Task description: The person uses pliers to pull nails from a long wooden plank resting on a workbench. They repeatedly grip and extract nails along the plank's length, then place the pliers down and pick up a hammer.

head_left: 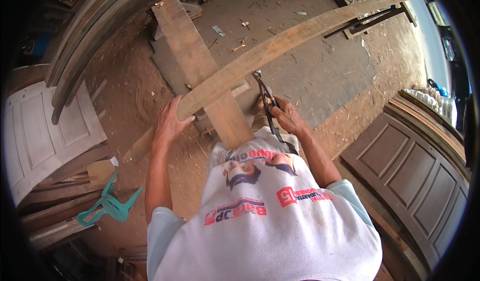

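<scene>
In the middle of the frame, a long, pale, curved wooden plank lies across a thick brown wooden beam. The plank runs from the middle left up to the upper right. The left hand is wrapped around the near end of the plank and grips it. The right hand is closed around a dark metal tool with two long arms, like big pincers. Its tip touches the lower edge of the plank, just right of the beam.

The plank rests only on the beam, so I think it could tip or slide if the left hand lets go. The tool could slip off the edge and poke a hand. A brown panelled wooden door lies at the lower right, and a white panelled door at the left. A teal plastic chair lies at the lower left on the dirt floor.
</scene>
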